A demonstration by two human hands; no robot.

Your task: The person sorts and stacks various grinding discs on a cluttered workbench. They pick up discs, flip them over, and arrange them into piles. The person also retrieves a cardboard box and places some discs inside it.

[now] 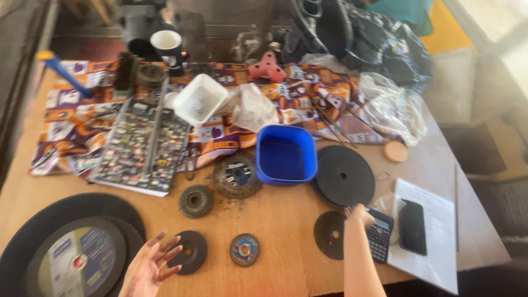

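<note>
Wooden worktop (275,212), cluttered with discs. Huge black cutting wheels (71,247) stacked bottom left, patterned cloth (308,93) across the back, blue tub (286,153) mid-worktop beside a big black disc (344,175). Spiral notebook (140,146) left of that, white paper (432,231) far right under a dark phone (412,226). Left hand (148,267) spread wide open, gripping nothing, fingertips just over a small dark grinding disc (190,252). Right hand (358,214) resting on the edge of a calculator (379,235), next to a rusty disc (331,235); grip there impossible to tell. Small labelled disc (245,249) between the two hands.
</note>
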